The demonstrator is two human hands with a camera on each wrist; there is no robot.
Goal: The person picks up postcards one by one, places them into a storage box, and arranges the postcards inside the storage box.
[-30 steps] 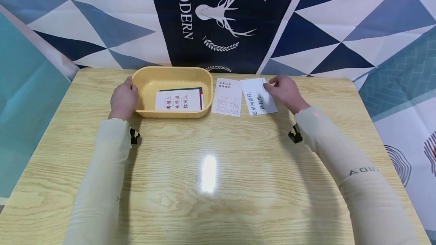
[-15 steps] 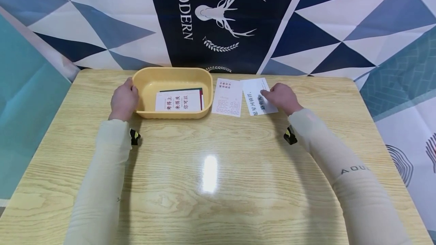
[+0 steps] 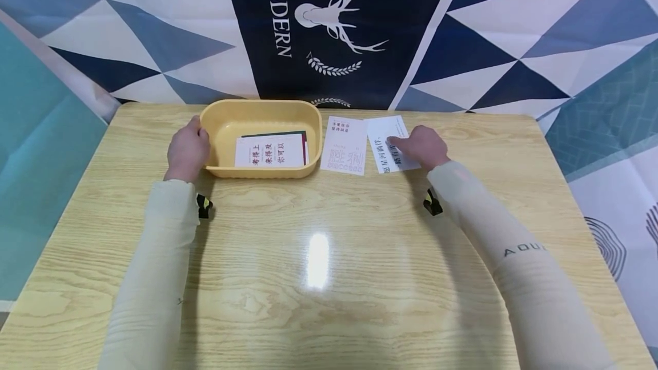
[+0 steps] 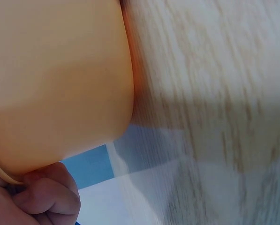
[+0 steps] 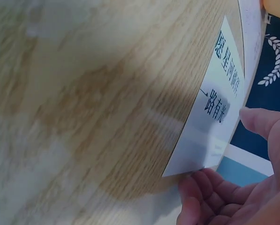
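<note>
A yellow plastic basket [image 3: 257, 173] stands at the back of the table, and my left hand [image 3: 187, 150] grips its left rim. In the left wrist view, bent fingers [image 4: 57, 194] show at the rim below the basket wall [image 4: 60, 75]. My right hand [image 3: 425, 147] is at the right edge of a white card [image 3: 381, 130] printed with dark characters, which lies on the table. The right wrist view shows the thumb [image 5: 259, 119] stretched over the card and apart from the curled fingers [image 5: 210, 187], whose tips are right at the card's edge.
Between the basket and this card lies another white card [image 3: 343, 136] with red and pink print, their edges close together. Inside the basket is a small stack of cards [image 3: 269, 151], a white one on top. A patterned wall covering [image 3: 349, 87] rises behind the table.
My right hand has shifted left and lower over the white card, from its upper right corner to its right side. The left hand keeps its grip on the basket.
</note>
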